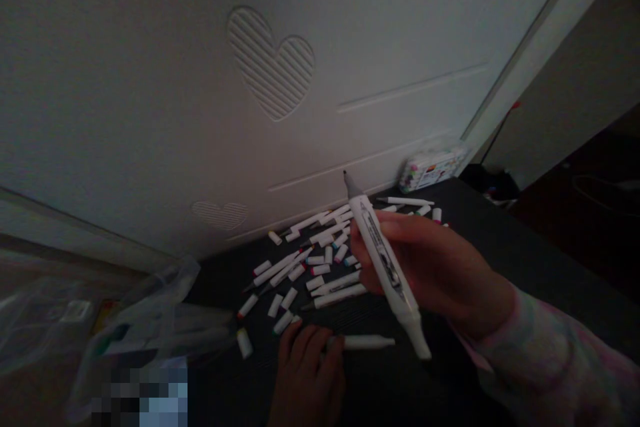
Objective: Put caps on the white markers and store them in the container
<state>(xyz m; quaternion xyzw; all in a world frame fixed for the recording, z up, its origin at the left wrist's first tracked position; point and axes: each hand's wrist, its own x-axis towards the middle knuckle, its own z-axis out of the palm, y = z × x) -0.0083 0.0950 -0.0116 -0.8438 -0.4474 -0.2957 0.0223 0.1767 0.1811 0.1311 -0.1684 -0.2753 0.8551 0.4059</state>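
Note:
My right hand (pixel 430 267) is closed around a white double-ended marker (pixel 385 267), held tilted with its uncapped dark tip pointing up and away. My left hand (pixel 307 370) rests low on the dark surface (pixel 500 240), its fingers pinching the end of another white marker (pixel 363 342) that lies flat. Several white markers and loose caps (pixel 310 260) are scattered on the surface just beyond both hands.
A white panel (pixel 200 80) with embossed hearts rises behind the surface. A clear box of markers (pixel 433 168) stands at the back right. Crumpled clear plastic bags (pixel 135 320) lie at the left. A dark floor drops off at the right.

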